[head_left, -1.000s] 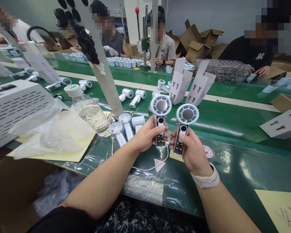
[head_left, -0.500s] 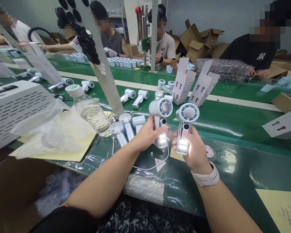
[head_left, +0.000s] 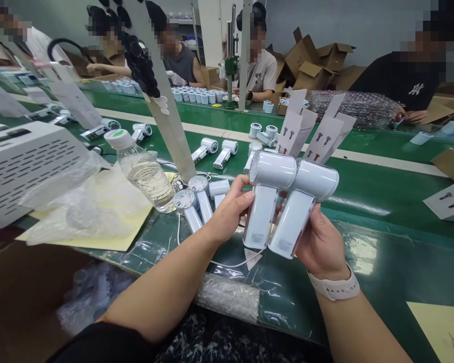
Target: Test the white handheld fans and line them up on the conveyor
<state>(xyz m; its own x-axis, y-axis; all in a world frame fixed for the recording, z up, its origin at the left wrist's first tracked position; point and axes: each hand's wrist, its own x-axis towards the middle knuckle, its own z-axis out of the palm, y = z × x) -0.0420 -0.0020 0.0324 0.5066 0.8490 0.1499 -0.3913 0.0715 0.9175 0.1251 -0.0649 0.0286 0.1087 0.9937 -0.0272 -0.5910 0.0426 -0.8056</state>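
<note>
While the left hand [head_left: 229, 213] grasps a pale-blue fan [head_left: 265, 201] by its handle, the right hand [head_left: 323, 244] grasps a second fan [head_left: 297, 214], both held side by side above the green table [head_left: 348, 257], heads touching. A capped bottle [head_left: 144, 169] is part-filled with clear liquid [head_left: 151, 184]; a brown carton [head_left: 22, 287] at lower left holds crumpled plastic [head_left: 96, 287]. Two white boxes [head_left: 297, 133] stand open-flapped behind the held fans, which hide their lower parts; their contents cannot be seen. More fans [head_left: 205, 202] lie beside the left forearm [head_left: 166, 272], near a metal post [head_left: 170, 121] that cuts across the view of the belt [head_left: 363, 186]. Beyond, people [head_left: 264, 73] work before heaped cartons [head_left: 306, 58].
</note>
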